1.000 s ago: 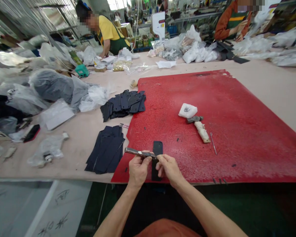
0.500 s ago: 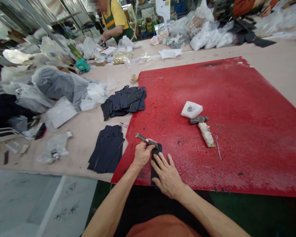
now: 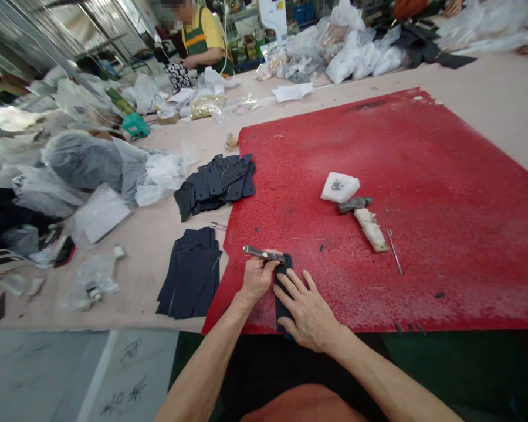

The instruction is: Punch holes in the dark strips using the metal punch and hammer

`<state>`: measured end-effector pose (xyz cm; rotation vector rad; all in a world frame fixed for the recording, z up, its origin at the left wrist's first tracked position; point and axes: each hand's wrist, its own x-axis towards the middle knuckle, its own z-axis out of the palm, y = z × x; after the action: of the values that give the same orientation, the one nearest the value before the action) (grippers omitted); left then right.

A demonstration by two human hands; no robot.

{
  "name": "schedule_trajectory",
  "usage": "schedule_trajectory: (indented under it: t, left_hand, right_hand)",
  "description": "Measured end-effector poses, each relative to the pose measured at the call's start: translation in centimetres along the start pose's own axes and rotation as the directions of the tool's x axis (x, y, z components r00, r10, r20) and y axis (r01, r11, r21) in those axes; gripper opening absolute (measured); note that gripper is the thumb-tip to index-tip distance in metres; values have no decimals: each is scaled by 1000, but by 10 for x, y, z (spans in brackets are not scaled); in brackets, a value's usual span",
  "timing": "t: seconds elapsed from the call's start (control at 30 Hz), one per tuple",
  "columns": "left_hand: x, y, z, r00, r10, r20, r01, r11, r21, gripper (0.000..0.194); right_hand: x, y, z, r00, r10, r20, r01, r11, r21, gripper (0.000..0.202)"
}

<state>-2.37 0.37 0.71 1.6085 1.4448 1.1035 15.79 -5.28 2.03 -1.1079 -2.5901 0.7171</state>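
Observation:
My left hand (image 3: 258, 276) is closed around a short metal punch (image 3: 256, 252). The tool lies tilted, one end pointing left and the other touching the top of a narrow dark fabric piece (image 3: 283, 302). Fingers spread, my right hand (image 3: 310, 313) presses flat on that piece, hiding part of it. The piece rests on a red mat (image 3: 405, 152) near its front edge. To the right on the mat lie a hammer (image 3: 369, 230) with a wrapped white handle, a white block (image 3: 340, 186) with small metal bits on it, and a thin metal rod (image 3: 395, 252).
Left of the mat are a stack of dark panels (image 3: 189, 272) and a heap of dark cut pieces (image 3: 217, 181). Plastic bags (image 3: 83, 158) crowd the far left. Across the table stands a person in a yellow shirt (image 3: 212, 35). Small dark scraps (image 3: 408, 327) lie at the mat's front edge.
The view has shifted slightly. The punch sits flatter in my left hand, still at the top of the dark piece. The person across now holds up a black-and-white patterned item.

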Motion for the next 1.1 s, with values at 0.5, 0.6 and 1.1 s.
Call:
schedule_trajectory:
  t: [0.5,0.6,1.1]
  left_hand:
    - [1,-11,0,990,131,48,-134,989,69,20]
    - [0,-10,0,991,124,50,-128,989,77,20]
    - [1,-9,1,992,113,53,-120,983,143,18]
  right_hand:
    - [3,-3,-2,999,20,36,-19,999,-32,73]
    - [3,-3,-2,999,14,35,-13,1000,-24,72]
    - [1,1,0,1000,4,-25,-3,1000,25,68]
